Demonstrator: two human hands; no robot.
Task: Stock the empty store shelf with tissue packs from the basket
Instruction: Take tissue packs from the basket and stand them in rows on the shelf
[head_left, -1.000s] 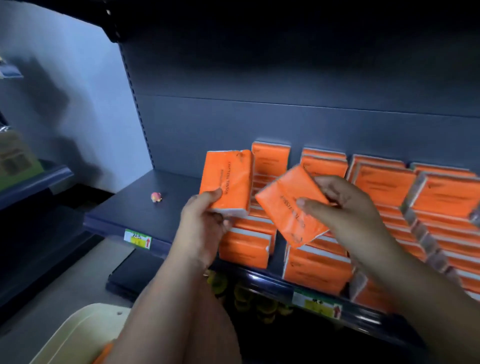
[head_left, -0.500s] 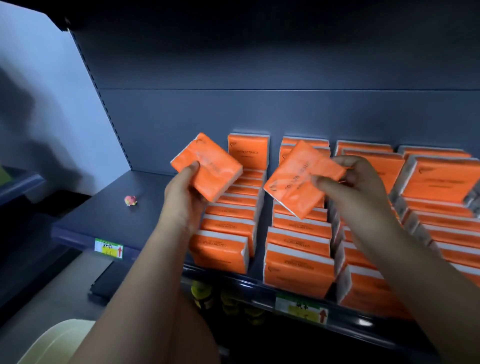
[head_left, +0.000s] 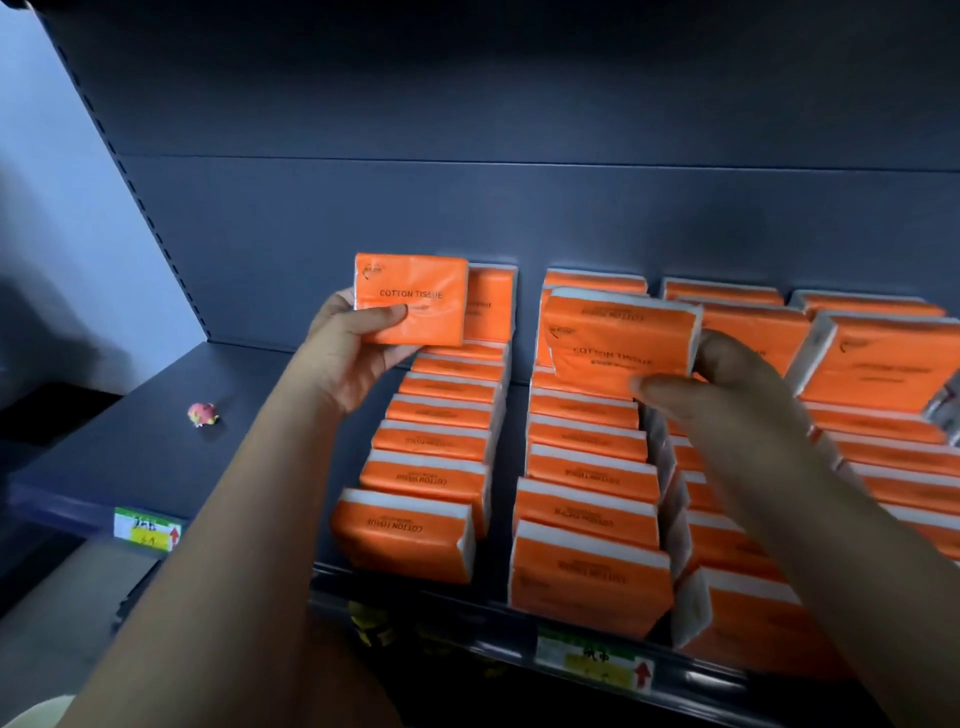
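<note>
the big dark shelf (head_left: 156, 447) is in front of me, and its grey back wall (head_left: 519, 218) stands up behind my fingers. rows of orange tissue packs (head_left: 587, 467) stand on the shelf under and between my two hands, running from the front edge to the back wall. more rows (head_left: 883, 457) sit past my right hand. the shelf part past my left hand is bare.

my left hand (head_left: 348, 358) holds one tissue pack (head_left: 410, 299) up high at the back of the left row. my thumb is on its front and my fingers (head_left: 332, 304) wrap behind it, shut tight on the pack. it says cotton tissue.

my right hand (head_left: 727, 395) holds a second pack (head_left: 621, 340) above the next row. my thumb pinches its low edge and my other fingers hold its right end.

two price tags (head_left: 148, 530) (head_left: 592, 665) stick on the shelf's front edge, below my arms. a tiny pink thing (head_left: 202, 414) lies on the shelf, well off to the left of my left hand.
</note>
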